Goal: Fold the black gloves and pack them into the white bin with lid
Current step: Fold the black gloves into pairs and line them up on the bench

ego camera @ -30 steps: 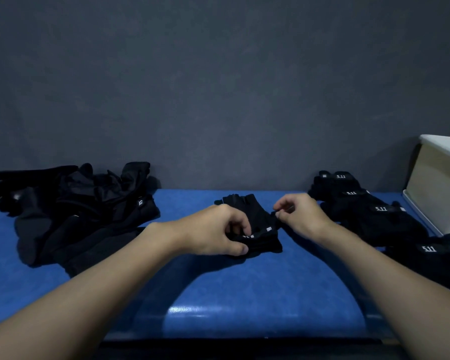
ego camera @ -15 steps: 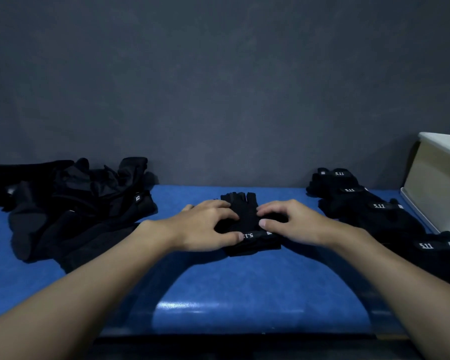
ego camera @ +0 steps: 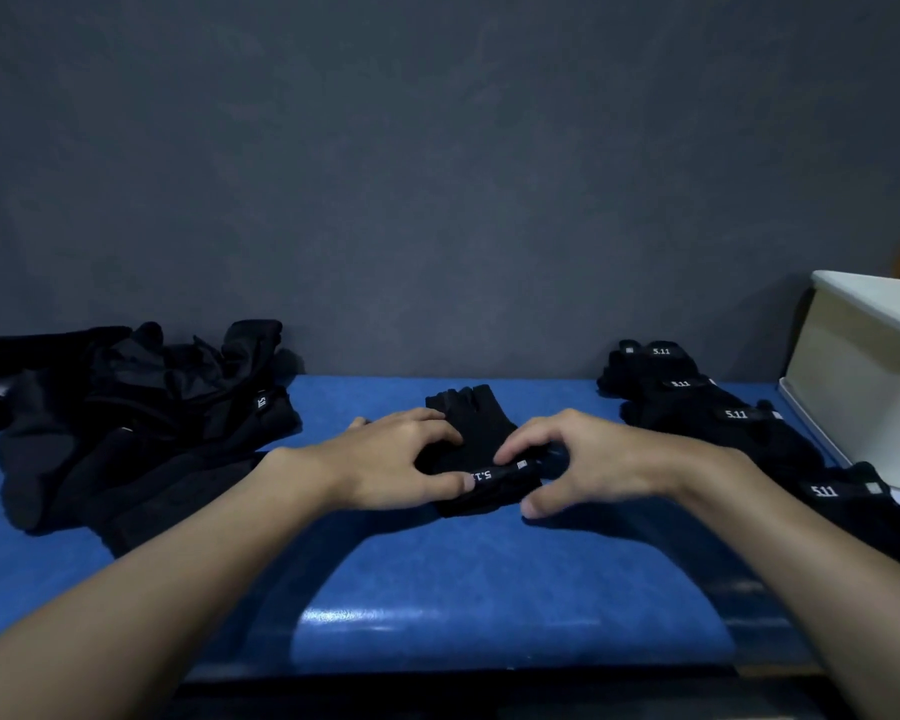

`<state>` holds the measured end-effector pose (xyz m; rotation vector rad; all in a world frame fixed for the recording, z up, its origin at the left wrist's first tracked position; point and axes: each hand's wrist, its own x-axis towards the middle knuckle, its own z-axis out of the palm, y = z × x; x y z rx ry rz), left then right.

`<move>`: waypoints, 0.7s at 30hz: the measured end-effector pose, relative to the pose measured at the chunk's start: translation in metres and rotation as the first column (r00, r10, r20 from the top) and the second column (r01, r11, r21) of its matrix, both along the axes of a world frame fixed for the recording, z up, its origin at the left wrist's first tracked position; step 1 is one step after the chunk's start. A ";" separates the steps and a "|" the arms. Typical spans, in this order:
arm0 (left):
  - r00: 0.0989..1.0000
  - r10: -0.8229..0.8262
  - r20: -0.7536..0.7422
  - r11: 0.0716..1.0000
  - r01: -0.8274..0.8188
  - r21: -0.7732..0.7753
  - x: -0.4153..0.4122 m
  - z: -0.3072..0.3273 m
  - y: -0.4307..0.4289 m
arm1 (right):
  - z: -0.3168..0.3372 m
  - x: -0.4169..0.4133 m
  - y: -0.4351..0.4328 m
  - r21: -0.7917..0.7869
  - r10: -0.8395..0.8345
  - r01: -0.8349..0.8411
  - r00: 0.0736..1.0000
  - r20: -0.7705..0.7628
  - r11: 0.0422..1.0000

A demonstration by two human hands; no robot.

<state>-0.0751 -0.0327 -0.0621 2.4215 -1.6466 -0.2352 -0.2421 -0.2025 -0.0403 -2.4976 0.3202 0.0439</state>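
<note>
Loose pile [ego camera: 141, 423]: unfolded black gloves, left of centre glove [ego camera: 481, 433].
Left hand [ego camera: 385, 465]: fingers curled over the glove's left edge, thumb on its cuff strap.
Centre glove: flat on blue desk [ego camera: 489, 589].
Right hand [ego camera: 593, 459]: fingers apparently pinching its right cuff; blurred.
Folded row [ego camera: 723, 423]: right of it.
White bin [ego camera: 863, 387]: farthest right.

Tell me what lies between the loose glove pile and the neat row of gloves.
One black glove on the blue table, gripped by the left hand and the right hand; the head view shows bare table either side.
</note>
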 end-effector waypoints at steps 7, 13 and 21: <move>0.993 -0.115 0.030 0.984 0.118 -0.135 -0.006 0.009 0.008 | -0.003 -0.003 0.000 -0.092 0.033 -0.036 0.999 -0.041 0.995; 0.981 -0.180 0.071 0.979 0.186 -0.087 -0.011 0.009 0.012 | -0.009 -0.001 -0.001 -0.131 0.010 -0.004 0.999 0.047 0.991; 0.978 -0.185 0.101 0.973 0.196 -0.118 -0.014 0.010 0.017 | -0.006 -0.004 0.005 -0.094 -0.015 0.028 0.991 0.130 0.995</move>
